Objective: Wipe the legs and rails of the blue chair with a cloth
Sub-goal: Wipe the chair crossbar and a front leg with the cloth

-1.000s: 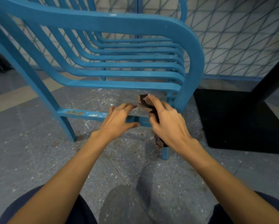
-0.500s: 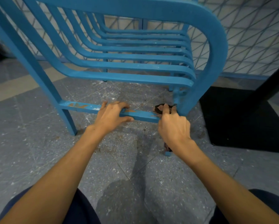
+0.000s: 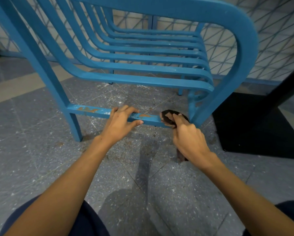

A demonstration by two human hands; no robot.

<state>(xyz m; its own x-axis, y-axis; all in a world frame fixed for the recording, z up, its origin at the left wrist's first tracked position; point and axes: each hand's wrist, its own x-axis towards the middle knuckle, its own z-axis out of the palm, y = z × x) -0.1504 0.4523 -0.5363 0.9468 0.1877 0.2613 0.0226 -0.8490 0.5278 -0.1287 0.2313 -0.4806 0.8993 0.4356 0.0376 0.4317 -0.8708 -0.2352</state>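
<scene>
The blue chair (image 3: 241, 53) with slatted seat stands on the floor right in front of me. Its low front rail (image 3: 91, 111) has orange rust patches. My left hand (image 3: 120, 123) grips this rail near its middle, fingers over the top and thumb below. My right hand (image 3: 188, 138) holds a dark cloth (image 3: 168, 117) and presses it on the rail's right end, next to the right front leg (image 3: 204, 114). A tail of the cloth hangs below my wrist. The left front leg (image 3: 74, 126) stands bare.
The speckled grey tile floor (image 3: 40, 159) has dirt and white flecks under the chair. A black table base (image 3: 255, 126) and its slanted black post (image 3: 282, 92) stand close on the right. A blue-framed mesh fence (image 3: 270, 31) runs behind. My knees show at the bottom.
My left hand has settled into a grip on the rail. My right hand brought the cloth down onto the rail's right end. The view moved closer to the chair.
</scene>
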